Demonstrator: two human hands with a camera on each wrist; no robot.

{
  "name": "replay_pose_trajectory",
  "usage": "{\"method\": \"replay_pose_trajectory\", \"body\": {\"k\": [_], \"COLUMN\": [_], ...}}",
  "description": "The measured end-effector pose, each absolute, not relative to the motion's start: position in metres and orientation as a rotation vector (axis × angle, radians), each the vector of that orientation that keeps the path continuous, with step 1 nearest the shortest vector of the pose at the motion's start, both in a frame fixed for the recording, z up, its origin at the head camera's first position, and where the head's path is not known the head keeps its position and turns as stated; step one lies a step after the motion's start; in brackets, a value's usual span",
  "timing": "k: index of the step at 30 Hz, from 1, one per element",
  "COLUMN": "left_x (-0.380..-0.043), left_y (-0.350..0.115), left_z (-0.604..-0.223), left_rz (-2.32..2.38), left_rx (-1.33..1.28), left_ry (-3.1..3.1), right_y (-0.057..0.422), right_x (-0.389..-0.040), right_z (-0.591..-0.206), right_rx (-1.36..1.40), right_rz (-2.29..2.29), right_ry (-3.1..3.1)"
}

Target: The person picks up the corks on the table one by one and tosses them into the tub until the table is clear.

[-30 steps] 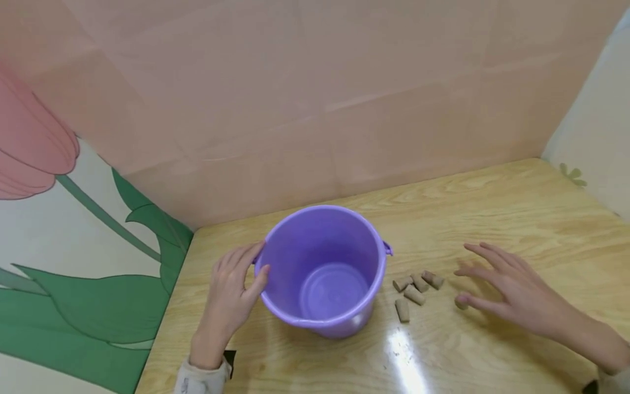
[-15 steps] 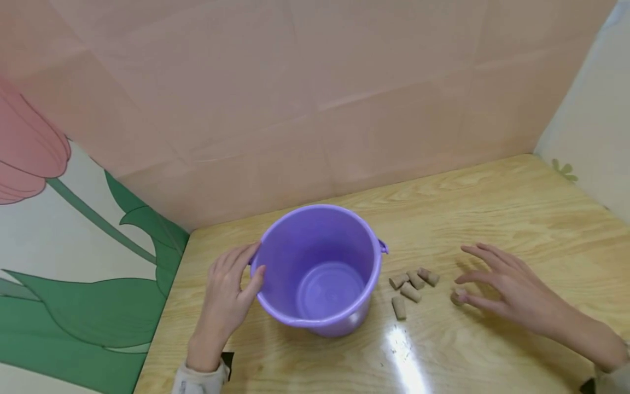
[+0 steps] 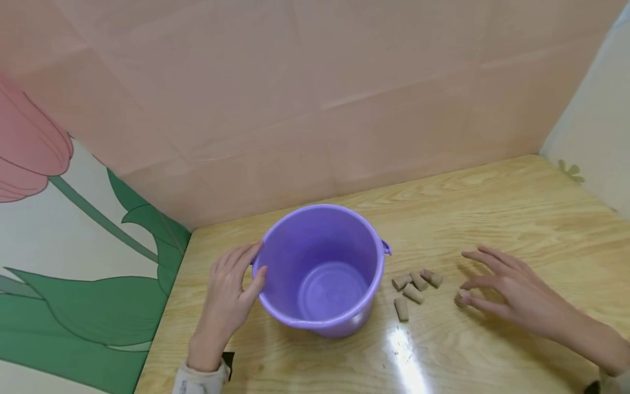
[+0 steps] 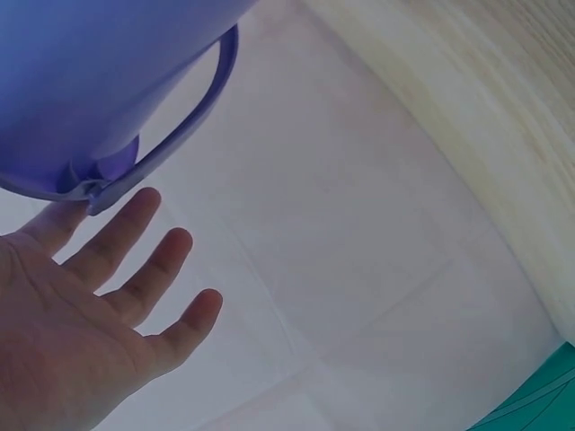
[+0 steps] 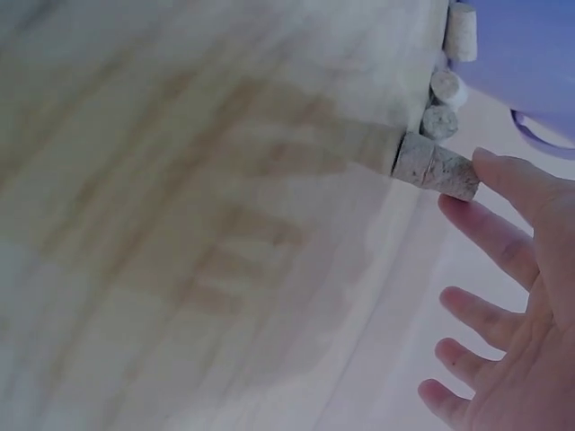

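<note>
A purple plastic bucket (image 3: 322, 257) stands upright on the table, its inside bare in the head view. My left hand (image 3: 227, 293) grips its rim on the left, thumb over the inner edge and fingers outside. In the left wrist view, the fingers (image 4: 162, 269) lie beside the bucket handle (image 4: 193, 121). To the right, a cork (image 3: 460, 299) is pinched between the thumb and index finger of my right hand (image 3: 517, 295). The right wrist view shows the thumb and index fingertip at the end of this cork (image 5: 456, 175), the other fingers spread. Between bucket and hand lie several loose corks (image 3: 412, 294).
The wood-grain table (image 3: 521, 202) extends to the right and toward the front. Behind it rises a pinkish covered wall (image 3: 315, 109). A wall with a painted tulip (image 3: 29, 137) borders the left side, a pale wall (image 3: 602, 126) the right.
The right thumb and index finger have drawn closer together at the cork. The left hand and the bucket have stayed put; the head view has shifted slightly.
</note>
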State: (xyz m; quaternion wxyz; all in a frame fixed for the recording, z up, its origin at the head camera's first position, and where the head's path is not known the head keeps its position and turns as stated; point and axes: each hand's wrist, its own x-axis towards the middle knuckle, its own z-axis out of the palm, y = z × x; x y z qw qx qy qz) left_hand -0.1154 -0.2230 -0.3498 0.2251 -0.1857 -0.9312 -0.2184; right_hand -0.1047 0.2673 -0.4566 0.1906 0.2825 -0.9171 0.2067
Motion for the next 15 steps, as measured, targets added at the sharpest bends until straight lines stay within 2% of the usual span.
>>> {"method": "replay_pose_trajectory", "body": {"k": [15], "left_x": [-0.115], "left_y": [-0.221], "left_z": [-0.35], "left_rz": [-0.628], "left_rx": [-0.508], "left_ry": [-2.565], "right_y": [0.248], "right_x": [-0.116], "right_z": [-0.423], "right_rx": [0.783], "right_rz": [0.645], "right_ry": [-2.511]}}
